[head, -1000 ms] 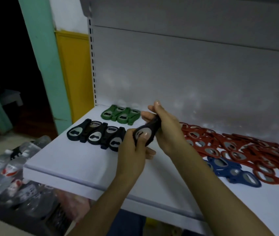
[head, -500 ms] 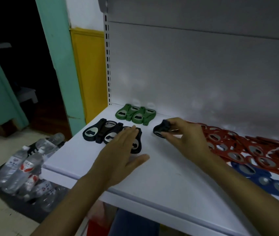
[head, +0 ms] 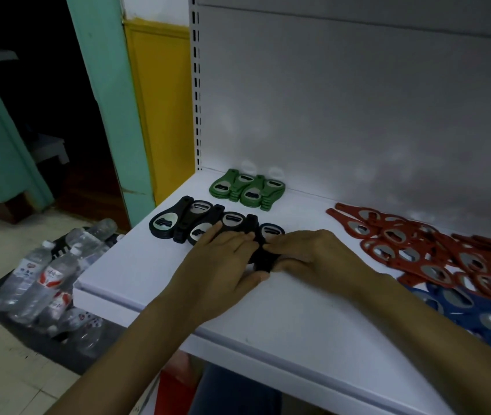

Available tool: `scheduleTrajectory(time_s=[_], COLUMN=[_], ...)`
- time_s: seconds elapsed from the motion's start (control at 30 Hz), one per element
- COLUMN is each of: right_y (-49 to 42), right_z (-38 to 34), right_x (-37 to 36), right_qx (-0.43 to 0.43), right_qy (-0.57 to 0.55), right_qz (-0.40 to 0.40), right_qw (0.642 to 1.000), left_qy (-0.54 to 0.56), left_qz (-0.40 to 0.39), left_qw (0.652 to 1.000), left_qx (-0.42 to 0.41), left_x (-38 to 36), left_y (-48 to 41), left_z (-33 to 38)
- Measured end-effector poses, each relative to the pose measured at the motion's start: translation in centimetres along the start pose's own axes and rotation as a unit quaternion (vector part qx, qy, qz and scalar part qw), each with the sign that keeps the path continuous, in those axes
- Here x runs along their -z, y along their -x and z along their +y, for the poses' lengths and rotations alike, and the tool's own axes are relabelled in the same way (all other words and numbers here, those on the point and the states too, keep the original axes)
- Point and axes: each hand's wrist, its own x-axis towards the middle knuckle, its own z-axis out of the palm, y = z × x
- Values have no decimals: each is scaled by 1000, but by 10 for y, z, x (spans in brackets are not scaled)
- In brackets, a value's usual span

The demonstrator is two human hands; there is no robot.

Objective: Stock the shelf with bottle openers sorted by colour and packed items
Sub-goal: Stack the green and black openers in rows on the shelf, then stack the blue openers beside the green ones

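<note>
Bottle openers lie on the shelf (head: 298,324) in colour groups. The black row (head: 183,226) runs from the left edge toward the middle. The green stack (head: 247,190) sits behind it, near the back-left corner. The red pile (head: 433,250) spreads toward the right edge, with the blue openers (head: 478,313) in front of it.

**Change.** One second earlier both hands held a single black opener above the shelf. Half a second earlier the right hand alone held it, apart from the row. That black opener (head: 269,233) now lies at the right end of the black row, touching its neighbour, head toward the back edge.

**Grip state.**
- Right hand (head: 313,259): the grip is closed in a pinch on the handle of the black opener.
- Left hand (head: 223,265): fingers straight and flat on the row, holding nothing.

**Meaning for the task.** The black opener appears placed; release and alignment remain. The red pile and blue openers look unsorted.

**Edges and room.** Bare shelf lies between the black row and the red pile, and along the front edge. Withdraw the hands toward the front edge to avoid dragging the row. Water bottles (head: 49,274) lie on the floor below the left edge.
</note>
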Motion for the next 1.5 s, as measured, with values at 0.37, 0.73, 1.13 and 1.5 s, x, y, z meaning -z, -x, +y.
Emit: scheduleTrajectory(time_s=[0.37, 0.73, 1.13, 1.5], right_y=[-1, 14, 172, 178], right_z=[27, 20, -3, 2], right_x=[-17, 7, 74, 80], right_qx=[-257, -274, -383, -529], right_qy=[-113, 25, 107, 79], right_qz=[-28, -48, 2, 266], right_qw=[959, 960, 917, 802], left_qy=[9, 14, 195, 351], left_qz=[-25, 2, -60, 27], left_qw=[994, 993, 969, 936], left_qx=[-103, -121, -142, -29], left_x=[-4, -2, -74, -90], left_y=[-21, -27, -118, -125], left_z=[-8, 5, 129, 156])
